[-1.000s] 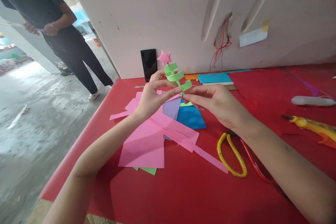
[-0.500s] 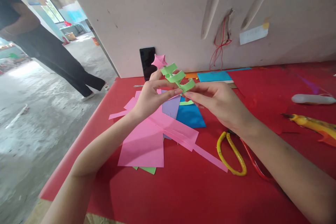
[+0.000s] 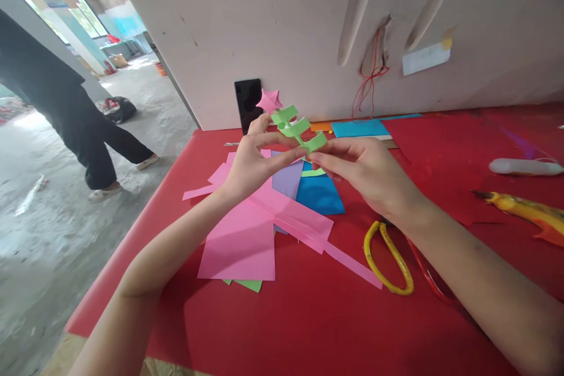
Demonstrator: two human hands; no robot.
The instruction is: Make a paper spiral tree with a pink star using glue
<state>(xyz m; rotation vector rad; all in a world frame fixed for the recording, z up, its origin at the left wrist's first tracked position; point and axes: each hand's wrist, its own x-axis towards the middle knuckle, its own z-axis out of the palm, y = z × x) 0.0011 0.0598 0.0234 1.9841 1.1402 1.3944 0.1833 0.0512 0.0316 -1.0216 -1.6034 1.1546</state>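
Between my two hands, above the table, is a curled green paper strip [image 3: 296, 127] wound in a spiral, with a folded pink paper star [image 3: 269, 101] at its upper left end. My left hand [image 3: 259, 158] pinches the strip near its lower end, thumb pointing right and fingers behind it. My right hand [image 3: 365, 170] grips the same lower end from the right, fingertips almost touching the left thumb. The fingertips partly cover the strip's end. Below the hands lie pink paper sheets and strips [image 3: 240, 247], a purple sheet [image 3: 286, 179] and a blue sheet [image 3: 324, 197].
Scissors with yellow and red handles [image 3: 409, 282] lie beside my right forearm. A glue gun [image 3: 524, 208] and a white tube [image 3: 524, 166] are farther right. A black phone [image 3: 247, 104] leans on the wall. A person in dark trousers [image 3: 94, 135] stands left of the red table [image 3: 308, 329].
The pink star and green spiral have shifted very slightly; both hands keep their hold. The person at the left has stepped, legs now farther apart, and a dark bag shows behind.
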